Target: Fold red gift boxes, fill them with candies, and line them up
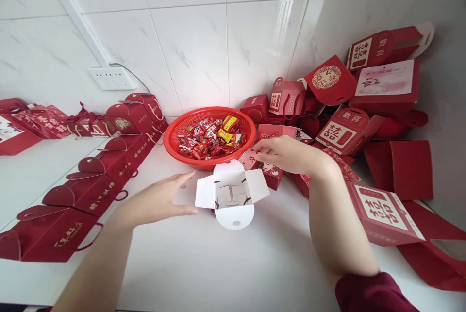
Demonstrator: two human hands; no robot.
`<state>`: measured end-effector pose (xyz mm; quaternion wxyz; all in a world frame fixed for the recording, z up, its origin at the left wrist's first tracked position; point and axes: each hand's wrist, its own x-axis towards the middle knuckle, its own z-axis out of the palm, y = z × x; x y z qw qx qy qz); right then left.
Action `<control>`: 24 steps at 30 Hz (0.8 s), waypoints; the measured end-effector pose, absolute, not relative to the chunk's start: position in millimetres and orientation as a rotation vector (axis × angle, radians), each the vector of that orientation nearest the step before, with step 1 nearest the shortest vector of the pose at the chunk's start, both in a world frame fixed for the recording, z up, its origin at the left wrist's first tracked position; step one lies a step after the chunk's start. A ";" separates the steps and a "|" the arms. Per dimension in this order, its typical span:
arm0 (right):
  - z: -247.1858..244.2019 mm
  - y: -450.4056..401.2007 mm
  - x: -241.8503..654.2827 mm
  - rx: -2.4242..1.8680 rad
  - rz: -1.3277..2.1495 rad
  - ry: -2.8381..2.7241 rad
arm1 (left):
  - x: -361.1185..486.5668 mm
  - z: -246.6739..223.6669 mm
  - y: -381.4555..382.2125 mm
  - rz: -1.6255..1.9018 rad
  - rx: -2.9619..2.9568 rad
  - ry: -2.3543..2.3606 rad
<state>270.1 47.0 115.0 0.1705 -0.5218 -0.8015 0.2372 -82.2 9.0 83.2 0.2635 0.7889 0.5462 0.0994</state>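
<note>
A small gift box (pixel 233 194) stands on the white table with its flaps spread out, showing its white inside and folded bottom. Nothing lies in it. To its left is my left hand (pixel 165 199), fingers apart and holding nothing, the thumb and fingertips close to the side flap. My right hand (pixel 282 153) is above and to the right of the box, over a pink printed box (pixel 271 179); its fingers are stretched out with nothing visible in them. Behind the open box sits a red plastic basket (pixel 171 149) of wrapped candies (pixel 209 139).
Several closed red boxes (pixel 82 220) with cord handles line the left side. A heap of red boxes (pixel 386 210) covers the right side of the white table (pixel 218 273). A socket strip (pixel 112 78) is fixed to the tiled wall at the back.
</note>
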 end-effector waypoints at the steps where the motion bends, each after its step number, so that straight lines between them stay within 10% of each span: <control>1: 116.2 46.9 273.0 -1.479 0.665 -2.267 | -89.3 97.3 11.2 0.189 2.124 1.551; 8: 118.9 47.2 275.9 -1.512 0.630 -2.282 | -82.6 147.0 88.9 0.474 2.150 1.737; 24: 104.3 73.6 277.9 -1.687 0.555 -2.314 | -52.0 62.3 192.6 -0.010 2.160 1.721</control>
